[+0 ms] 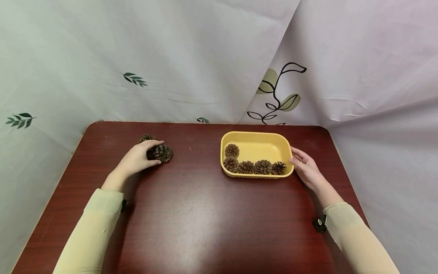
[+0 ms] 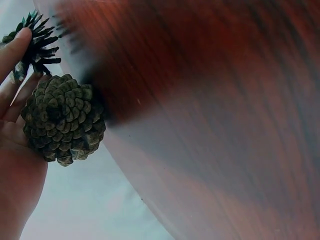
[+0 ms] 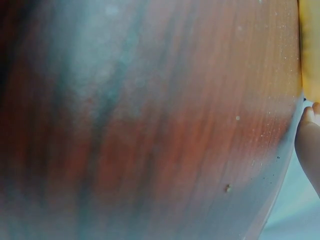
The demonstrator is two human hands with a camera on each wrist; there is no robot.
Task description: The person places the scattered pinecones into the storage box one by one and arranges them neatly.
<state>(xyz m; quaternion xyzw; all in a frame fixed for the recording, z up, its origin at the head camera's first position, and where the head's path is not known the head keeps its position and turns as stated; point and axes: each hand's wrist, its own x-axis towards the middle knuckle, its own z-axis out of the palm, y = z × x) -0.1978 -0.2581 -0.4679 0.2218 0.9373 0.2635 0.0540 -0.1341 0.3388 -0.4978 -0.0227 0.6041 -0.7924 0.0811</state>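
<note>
Head view, left hand [image 1: 137, 156]: at the left of the reddish-brown desk [image 1: 191, 213], fingers clamped on a dark pine cone [image 1: 163, 153], thumb on its near side.
Head view, second cone [image 1: 146, 137]: just beyond that hand, partly hidden by it.
Head view, right hand [image 1: 309, 173]: fingers clamped on the right end of a yellow tray [image 1: 261, 146], thumb at the rim.
Head view, tray cones [image 1: 262, 166]: four in a row along the near wall, a fifth behind the leftmost.
Head view, backdrop: pale cloth [image 1: 178, 57] with leaf prints.
Left wrist view, cones: a fingertip lies over a spiky cone [image 2: 44, 47]; a tight-scaled cone [image 2: 65, 120] sits beside it, hiding part of the fingers.
Right wrist view, tray: its yellow wall shows at the upper right, the hand just below; their grip is mostly cut off.
</note>
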